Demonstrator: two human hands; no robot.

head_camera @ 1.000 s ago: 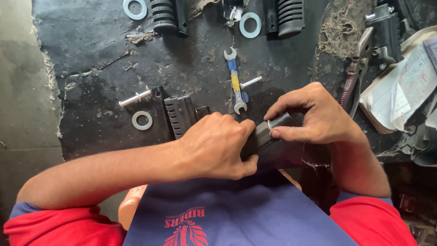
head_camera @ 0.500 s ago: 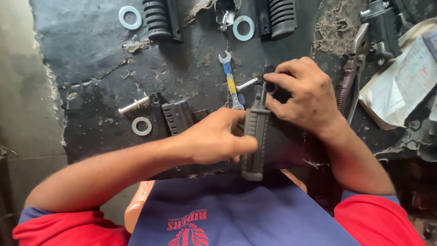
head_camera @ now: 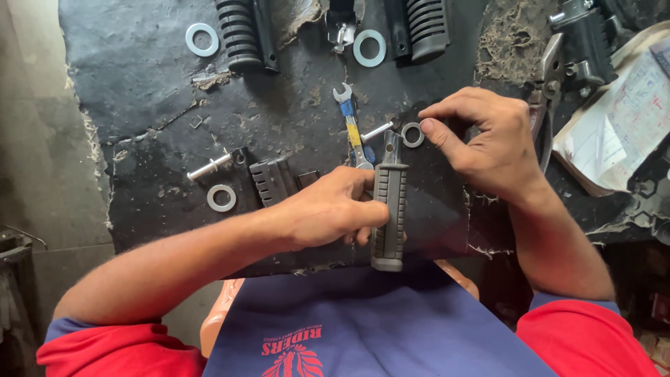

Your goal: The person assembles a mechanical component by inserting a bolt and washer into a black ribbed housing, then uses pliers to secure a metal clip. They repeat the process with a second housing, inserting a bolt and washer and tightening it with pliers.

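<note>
While the left hand (head_camera: 328,213) wraps its fingers round a grey ribbed footpeg (head_camera: 389,216), that footpeg stands lengthwise on the black desk (head_camera: 139,84), its near end at the desk's edge and its metal end pointing away. Thumb and fingers are closed firmly on its middle. Just beyond the footpeg's far end, the right hand (head_camera: 488,143) pinches a small washer (head_camera: 412,134) between thumb and forefinger, the other fingers curled loosely; the washer sits just off the metal tip, and I cannot tell whether it touches it. Left of the footpeg's tip lies a wrench (head_camera: 351,122) with a blue and yellow shank, a short bolt (head_camera: 377,130) crossing beside it. Further left of the footpeg rest a black ribbed block (head_camera: 276,180), another washer (head_camera: 221,197) and a silver pin (head_camera: 209,166). Well beyond the footpeg, at the desk's far side, lie two black ribbed grips (head_camera: 241,33), two more washers and a metal clip (head_camera: 340,29). Right of the footpeg, past the right hand, are pliers (head_camera: 546,91) and papers (head_camera: 628,119).
</note>
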